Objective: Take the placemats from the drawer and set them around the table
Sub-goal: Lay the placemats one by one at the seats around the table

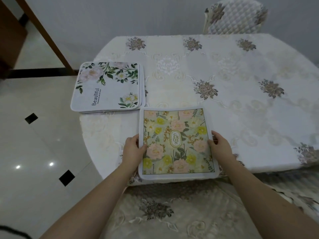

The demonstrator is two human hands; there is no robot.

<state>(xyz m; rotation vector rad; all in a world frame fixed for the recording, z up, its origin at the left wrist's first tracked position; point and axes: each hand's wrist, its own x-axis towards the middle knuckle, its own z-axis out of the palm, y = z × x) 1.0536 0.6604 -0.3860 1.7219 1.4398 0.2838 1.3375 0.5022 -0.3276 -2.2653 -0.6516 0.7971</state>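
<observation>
Head view: left hand and right hand gripping placemat edges; placemat stack at ten o'clock on table.

Both bare forearms reach forward, roughly parallel. The left hand pinches the left edge of the square pastel flower-print placemat, thumb on top. The right hand grips its right edge, thumb on top.
</observation>
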